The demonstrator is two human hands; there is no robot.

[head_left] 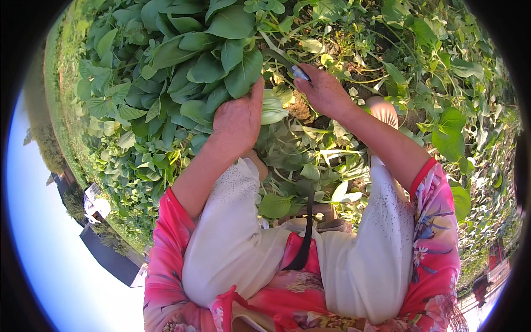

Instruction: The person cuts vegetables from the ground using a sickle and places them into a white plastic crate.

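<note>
My left hand point(238, 118) is closed around a bunch of leafy greens, with pale green stalks point(274, 107) showing just past its edge. Broad dark green leaves point(224, 62) spread above and to the left of it. In my right hand point(325, 89) is a curved-bladed tool, likely a sickle point(299, 73), gripped near its metal collar. Its dark blade point(276, 54) curves left toward the leaves, and the tip is hidden. The rest of the handle is covered by my hand.
Cut leaves and stems point(327, 153) lie on the soil between my feet. A brown clod point(299, 108) sits between my hands. Dense low plants point(450, 128) grow at the right. A dark strap point(308, 232) hangs between my knees. Dark-roofed buildings point(108, 255) stand far left.
</note>
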